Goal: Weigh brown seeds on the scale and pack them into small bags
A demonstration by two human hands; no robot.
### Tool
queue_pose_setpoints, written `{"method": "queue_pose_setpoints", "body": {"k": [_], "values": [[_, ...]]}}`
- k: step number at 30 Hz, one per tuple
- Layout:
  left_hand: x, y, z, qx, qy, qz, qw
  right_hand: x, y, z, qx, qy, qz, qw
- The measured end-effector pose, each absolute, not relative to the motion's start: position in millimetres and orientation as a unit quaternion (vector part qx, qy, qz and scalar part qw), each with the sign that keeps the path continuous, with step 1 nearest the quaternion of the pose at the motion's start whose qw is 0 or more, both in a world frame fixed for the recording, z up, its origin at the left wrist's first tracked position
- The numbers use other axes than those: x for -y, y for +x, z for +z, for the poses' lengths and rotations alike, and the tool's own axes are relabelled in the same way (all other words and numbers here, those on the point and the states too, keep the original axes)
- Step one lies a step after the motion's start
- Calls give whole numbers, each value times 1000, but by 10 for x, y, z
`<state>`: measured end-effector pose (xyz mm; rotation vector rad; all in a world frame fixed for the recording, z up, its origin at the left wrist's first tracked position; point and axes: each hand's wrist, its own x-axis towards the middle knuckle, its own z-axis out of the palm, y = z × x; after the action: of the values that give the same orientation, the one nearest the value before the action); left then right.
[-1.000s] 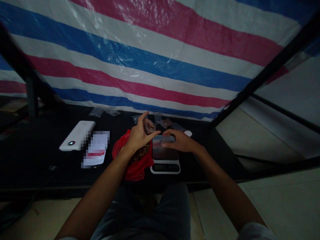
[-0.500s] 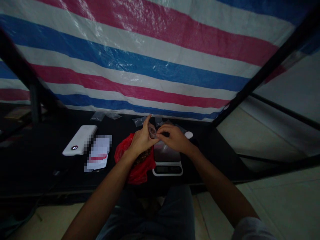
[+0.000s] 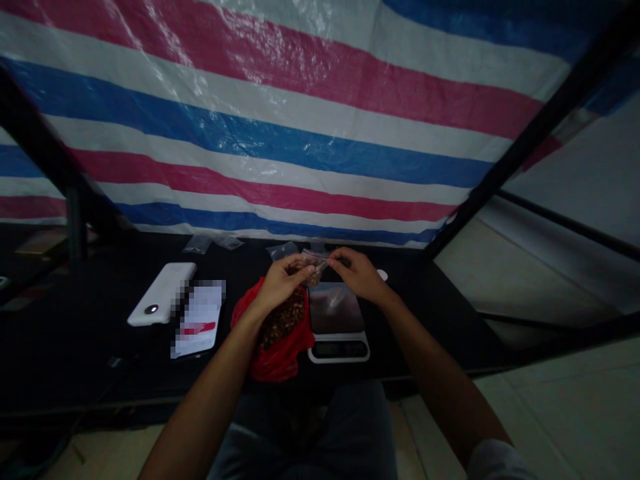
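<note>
Right hand (image 3: 359,275) now farther from left hand (image 3: 281,280), small clear bag (image 3: 319,265) in each closed grip (thumb against fingers).

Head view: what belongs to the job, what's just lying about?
Likely in use:
small clear plastic bag, in the left hand and right hand;
open red plastic bag with brown pieces;
white scale with metal plate;
flat clear plastic bags behind.

Apparently lying about:
white rectangular block;
flat phone, partly pixelated.
</note>
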<state>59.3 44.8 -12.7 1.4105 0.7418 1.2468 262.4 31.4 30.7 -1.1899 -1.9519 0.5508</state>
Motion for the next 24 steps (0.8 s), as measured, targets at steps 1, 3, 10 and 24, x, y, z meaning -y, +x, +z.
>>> {"method": "queue_pose_setpoints", "body": {"k": [1,3,10,24], "values": [[-447,588,-119,-315,586,530,526,-318,2631,300,764,-465,222,387],[-448,579,-110,-329,576,546,512,-317,2635,288,760,-463,233,392],[-470,586,-129,-332,565,559,509,-277,2548,262,761,-446,238,406],[-470,599,-154,-368,583,572,445,-280,2502,210,790,-441,196,378]]}}
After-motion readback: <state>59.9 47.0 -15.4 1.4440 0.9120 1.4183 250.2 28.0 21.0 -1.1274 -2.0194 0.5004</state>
